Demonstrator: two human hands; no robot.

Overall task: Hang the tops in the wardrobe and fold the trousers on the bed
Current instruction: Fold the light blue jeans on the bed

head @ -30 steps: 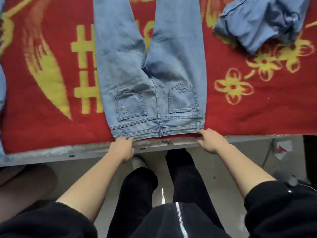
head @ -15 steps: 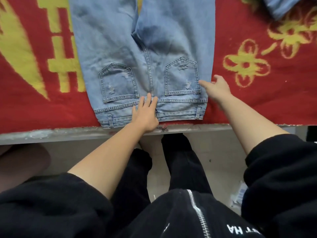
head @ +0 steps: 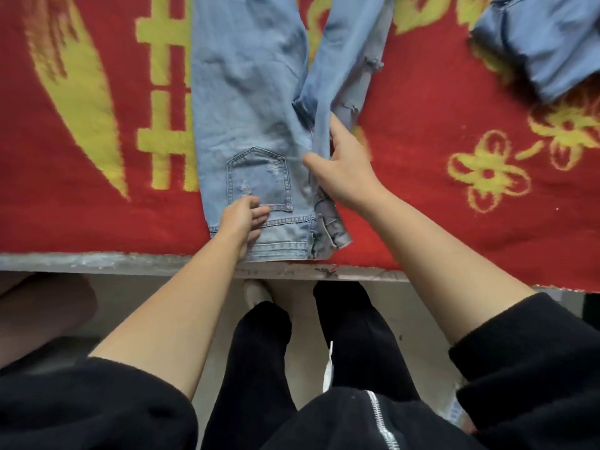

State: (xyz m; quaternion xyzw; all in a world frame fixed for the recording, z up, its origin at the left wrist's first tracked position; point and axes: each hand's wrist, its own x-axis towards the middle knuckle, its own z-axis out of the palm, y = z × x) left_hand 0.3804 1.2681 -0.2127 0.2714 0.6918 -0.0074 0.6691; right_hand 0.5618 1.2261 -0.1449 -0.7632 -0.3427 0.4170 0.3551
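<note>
Light blue jeans [head: 253, 102] lie back-up on a red bed cover [head: 438, 196], waistband at the near edge. The right half of the jeans is lifted and turned over toward the left leg, its inside showing along the fold. My right hand [head: 344, 167] grips that raised right side just above the seat. My left hand [head: 242, 222] presses flat on the waistband below the left back pocket, fingers spread, holding nothing.
Another blue denim garment [head: 545, 43] lies bunched at the far right of the bed. The bed's grey edge [head: 97, 263] runs across in front of my black-trousered legs. A brown object sits low on the left by the floor.
My right hand has taken hold of the jeans' right side and pulled it up and over leftward. My left hand shifted left along the waistband, under the left pocket.
</note>
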